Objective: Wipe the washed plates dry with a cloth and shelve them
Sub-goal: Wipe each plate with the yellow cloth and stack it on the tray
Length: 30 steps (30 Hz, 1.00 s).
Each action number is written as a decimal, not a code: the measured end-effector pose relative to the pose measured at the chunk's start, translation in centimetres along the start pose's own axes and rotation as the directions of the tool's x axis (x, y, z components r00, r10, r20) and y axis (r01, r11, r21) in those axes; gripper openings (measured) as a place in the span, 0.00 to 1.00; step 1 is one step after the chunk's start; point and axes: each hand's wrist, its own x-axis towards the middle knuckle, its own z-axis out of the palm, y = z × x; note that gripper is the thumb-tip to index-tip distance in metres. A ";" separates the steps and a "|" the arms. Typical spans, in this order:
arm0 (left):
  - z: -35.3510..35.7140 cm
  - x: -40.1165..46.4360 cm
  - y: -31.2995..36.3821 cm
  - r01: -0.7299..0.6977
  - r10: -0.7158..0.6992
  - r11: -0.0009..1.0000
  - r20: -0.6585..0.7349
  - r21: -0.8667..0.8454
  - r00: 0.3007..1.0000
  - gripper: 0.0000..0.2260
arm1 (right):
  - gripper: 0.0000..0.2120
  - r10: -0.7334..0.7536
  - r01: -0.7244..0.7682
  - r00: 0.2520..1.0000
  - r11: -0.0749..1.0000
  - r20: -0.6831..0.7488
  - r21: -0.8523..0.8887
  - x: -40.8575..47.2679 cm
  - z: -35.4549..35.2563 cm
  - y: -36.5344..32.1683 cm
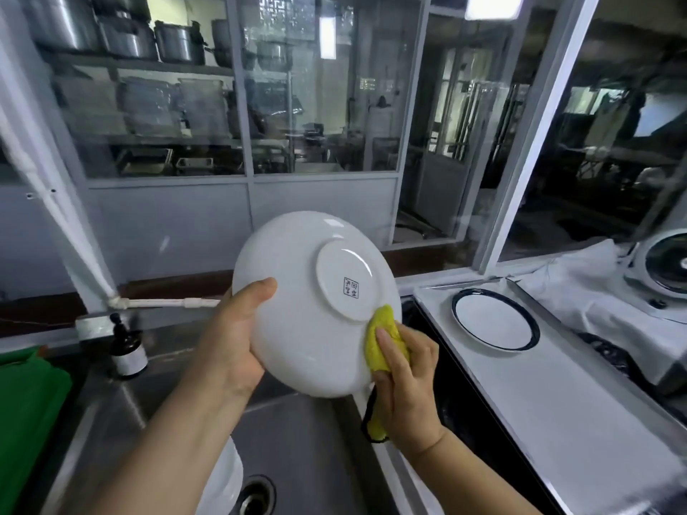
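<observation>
Gripped the upturned white plate [297, 310] by its rim with the left hand [230, 340], pressed the yellow cloth [383, 340] against its underside with curled right hand [405, 381] above the sink [297, 459].

Both forearms are bare, with no sleeves, gloves or jewellery showing.

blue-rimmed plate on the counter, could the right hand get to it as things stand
Probably yes, but not freely. The blue-rimmed plate lies bare on the white counter just right of the right hand, nothing between. That hand grips the yellow cloth against the white plate.
</observation>
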 end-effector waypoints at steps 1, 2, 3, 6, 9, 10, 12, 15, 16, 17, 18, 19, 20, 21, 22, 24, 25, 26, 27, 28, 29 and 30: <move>1.6 0.4 -1.4 -0.001 0.001 1.000 0.022 0.022 1.000 0.22 | 0.17 0.044 -0.044 0.999 0.999 0.001 0.012 0.0 -1.0 2.3; 3.3 0.9 -2.8 -0.001 -0.002 0.999 0.050 0.046 0.999 0.21 | 0.17 0.088 -0.088 0.996 0.996 0.013 0.023 0.2 -2.1 4.7; 5.1 1.5 -4.2 0.004 -0.009 0.997 0.074 0.073 0.997 0.20 | 0.17 0.135 -0.136 0.990 0.990 0.036 0.027 0.5 -3.3 7.2; 10.9 3.6 -9.0 0.015 -0.033 0.990 0.130 0.142 0.991 0.17 | 0.18 0.266 -0.264 0.958 0.964 0.105 -0.033 1.1 -7.2 15.5; 16.8 5.7 -14.3 0.024 -0.077 0.963 0.188 0.269 0.979 0.17 | 0.19 0.352 -0.345 0.931 0.935 0.096 -0.085 0.5 -11.5 22.8; 18.6 6.3 -16.0 0.012 -0.083 0.943 0.199 0.334 0.976 0.18 | 0.19 0.376 -0.369 0.923 0.925 0.081 -0.089 0.2 -12.9 24.7; 21.9 7.8 -19.5 -0.045 -0.076 0.849 0.206 0.527 0.975 0.22 | 0.20 0.419 -0.414 0.906 0.906 0.055 -0.088 -0.9 -15.4 28.3; 26.1 10.3 -25.1 -0.181 -0.035 0.471 0.224 0.863 0.974 0.13 | 0.20 0.485 -0.484 0.874 0.873 0.005 -0.066 -2.5 -18.4 32.8; 27.1 11.1 -27.0 -0.231 -0.017 0.333 0.250 0.914 0.968 0.10 | 0.20 0.506 -0.505 0.863 0.861 -0.007 -0.058 -2.8 -19.2 34.0; 28.2 11.9 -28.9 -0.288 -0.018 0.225 0.299 0.931 0.954 0.08 | 0.20 0.521 -0.521 0.853 0.852 -0.020 -0.053 -3.1 -19.8 35.1; 29.1 12.6 -30.7 -0.355 -0.043 0.118 0.362 0.927 0.931 0.06 | 0.19 0.534 -0.535 0.845 0.843 -0.033 -0.047 -3.5 -20.4 36.0; 29.7 13.3 -32.4 -0.434 -0.086 0.000 0.433 0.901 0.898 0.03 | 0.19 0.549 -0.551 0.834 0.834 -0.045 -0.034 -3.7 -20.9 36.7; 30.2 14.1 -34.1 -0.505 -0.136 -0.111 0.490 0.856 0.861 0.01 | 0.19 0.564 -0.566 0.824 0.824 -0.052 -0.021 -4.0 -21.3 37.4; 30.6 14.9 -35.7 -0.557 -0.181 -0.196 0.529 0.807 0.829 0.01 | 0.19 0.577 -0.578 0.815 0.816 -0.059 -0.015 -4.3 -21.7 38.0; 30.7 15.8 -37.3 -0.602 -0.208 -0.259 0.565 0.755 0.798 0.02 | 0.19 0.589 -0.591 0.805 0.806 -0.065 -0.012 -4.6 -22.0 38.6; 30.4 18.0 -40.7 -0.729 -0.192 -0.375 0.721 0.573 0.666 0.05 | 0.20 0.615 -0.618 0.784 0.786 -0.085 -0.010 -5.1 -22.4 39.7; 30.4 18.6 -41.9 -0.770 -0.274 -0.426 0.743 0.475 0.611 0.11 | 0.20 0.627 -0.631 0.773 0.776 -0.096 -0.009 -5.4 -22.4 40.2; 30.5 19.4 -42.9 -0.775 -0.306 -0.465 0.744 0.427 0.593 0.16 | 0.20 0.641 -0.645 0.761 0.764 -0.103 -0.004 -5.7 -22.4 40.6; 30.1 20.6 -44.3 -0.774 -0.291 -0.479 0.758 0.414 0.585 0.19 | 0.20 0.657 -0.660 0.747 0.751 -0.105 0.006 -5.9 -22.4 41.1; 29.7 21.5 -45.6 -0.775 -0.288 -0.479 0.760 0.413 0.583 0.20 | 0.18 0.669 -0.672 0.735 0.740 -0.105 0.015 -6.2 -22.3 41.6; 29.4 22.2 -46.5 -0.776 -0.304 -0.479 0.753 0.409 0.584 0.21 | 0.17 0.677 -0.679 0.728 0.734 -0.107 0.019 -6.4 -22.2 42.0; 29.5 22.5 -47.0 -0.785 -0.339 -0.470 0.739 0.402 0.582 0.21 | 0.18 0.678 -0.680 0.727 0.733 -0.111 0.017 -6.6 -22.1 42.4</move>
